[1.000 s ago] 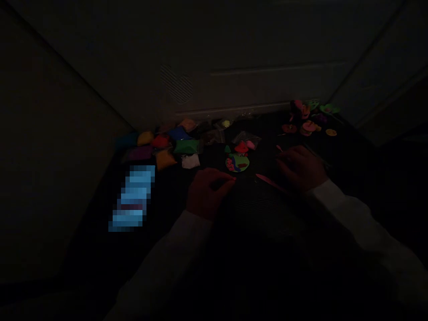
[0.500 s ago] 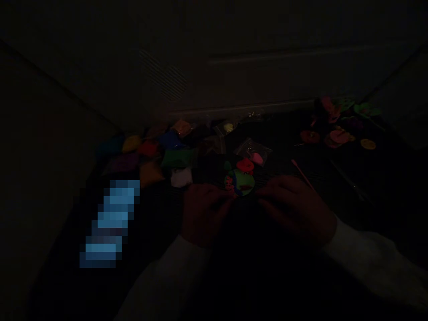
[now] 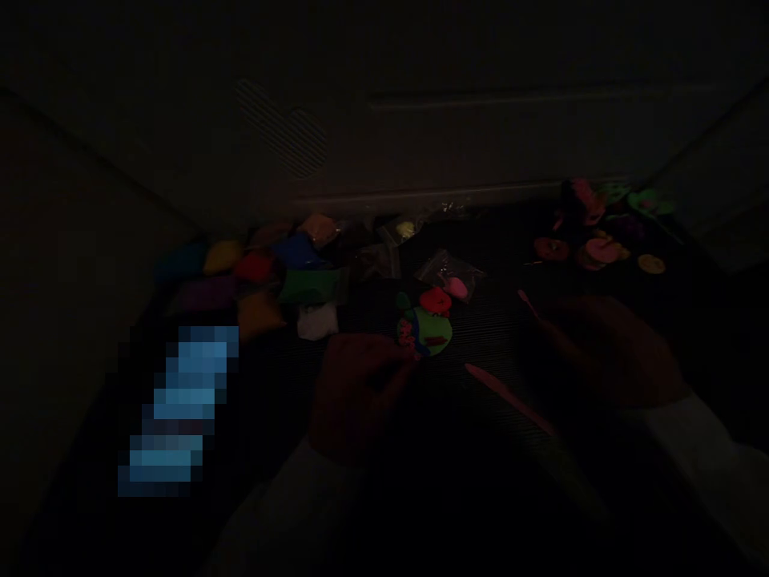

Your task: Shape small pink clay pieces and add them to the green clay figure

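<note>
The light is very dim. A flat green clay piece (image 3: 437, 328) lies on the dark table, with a blue band, small pink bits and a dark red strip on it. A red clay shape (image 3: 436, 300) adjoins its upper edge. At its lower left edge my left hand (image 3: 360, 389) is closed, thumb and forefinger pinching the rim near the pink bits. Farther right, my right hand (image 3: 618, 349) has its fingers closed over a thin pink modelling tool (image 3: 527, 300), whose small rounded tip sticks out. Between the hands lies a pink knife-shaped tool (image 3: 508, 396).
Several bags of coloured clay, among them a green one (image 3: 313, 286) and a white one (image 3: 318, 320), lie at the left. A clear bag with pink clay (image 3: 456, 287) sits behind the piece. Finished-looking clay shapes (image 3: 602, 250) stand back right. A bright pixelated patch (image 3: 180, 409) is front left.
My right hand has moved right, away from the green clay piece, onto the thin pink tool. The knife-shaped tool now shows where that hand was. My left hand stays at the piece.
</note>
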The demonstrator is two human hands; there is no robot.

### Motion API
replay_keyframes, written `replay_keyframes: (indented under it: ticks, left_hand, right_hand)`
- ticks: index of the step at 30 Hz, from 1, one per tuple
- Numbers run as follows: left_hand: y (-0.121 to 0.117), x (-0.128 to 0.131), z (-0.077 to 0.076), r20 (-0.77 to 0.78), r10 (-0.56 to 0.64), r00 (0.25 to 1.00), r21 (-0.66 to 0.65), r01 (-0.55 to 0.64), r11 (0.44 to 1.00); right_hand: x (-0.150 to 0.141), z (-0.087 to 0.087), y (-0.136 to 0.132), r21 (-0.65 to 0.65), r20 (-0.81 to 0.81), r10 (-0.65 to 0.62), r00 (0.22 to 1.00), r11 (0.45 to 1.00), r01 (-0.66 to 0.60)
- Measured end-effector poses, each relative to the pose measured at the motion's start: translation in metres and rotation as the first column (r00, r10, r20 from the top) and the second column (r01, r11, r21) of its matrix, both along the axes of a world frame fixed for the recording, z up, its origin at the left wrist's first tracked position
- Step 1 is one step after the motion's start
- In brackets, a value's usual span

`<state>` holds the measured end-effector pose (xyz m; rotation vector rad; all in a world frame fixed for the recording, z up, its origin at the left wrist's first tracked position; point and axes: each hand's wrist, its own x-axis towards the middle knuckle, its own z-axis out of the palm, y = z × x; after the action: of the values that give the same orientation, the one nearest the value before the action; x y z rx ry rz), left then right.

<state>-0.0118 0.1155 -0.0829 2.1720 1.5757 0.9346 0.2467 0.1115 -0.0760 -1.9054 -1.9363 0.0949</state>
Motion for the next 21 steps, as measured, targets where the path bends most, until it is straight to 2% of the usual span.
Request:
replay_keyframes:
  ticks: [2,6,9,11,14,16,18,21]
  left_hand:
    - [-0.003,-0.001,0.005,0.06,0.004,0.998,-0.057,-0.001,0.998]
    - [-0.01,-0.001,0.014,0.173,0.044,0.984,-0.232,-0.003,0.973]
    - [-0.017,0.001,0.024,0.273,0.038,0.961,-0.344,0.061,0.937]
    - [-0.023,0.002,0.034,0.356,0.014,0.934,-0.384,0.133,0.914]
    - [-0.034,0.001,0.048,0.466,-0.019,0.884,-0.373,0.217,0.902]
    - [-0.043,0.0,0.057,0.505,-0.064,0.861,-0.324,0.257,0.91]
    - [-0.053,-0.002,0.067,0.52,-0.108,0.847,-0.255,0.275,0.927]
    - [-0.072,-0.004,0.084,0.525,-0.131,0.841,-0.196,0.269,0.943]
  right_hand:
    - [0.008,-0.005,0.001,-0.101,0.029,-0.012,1.0,0.995,0.015]
    - [0.009,-0.011,0.005,-0.189,0.13,-0.035,0.991,0.98,0.059]
    - [0.008,-0.011,0.01,-0.261,0.188,-0.079,0.979,0.957,0.127]
    - [0.006,-0.008,0.01,-0.282,0.168,-0.134,0.977,0.943,0.178]
    - [-0.001,0.009,-0.003,-0.218,-0.047,-0.178,0.983,0.962,0.164]
    - [-0.012,0.029,-0.023,-0.102,-0.311,-0.059,0.949,0.994,0.028]
    - [-0.025,0.055,-0.049,-0.014,-0.544,0.067,0.836,0.996,-0.089]
    - [-0.045,0.09,-0.091,0.046,-0.761,0.131,0.635,0.988,-0.149]
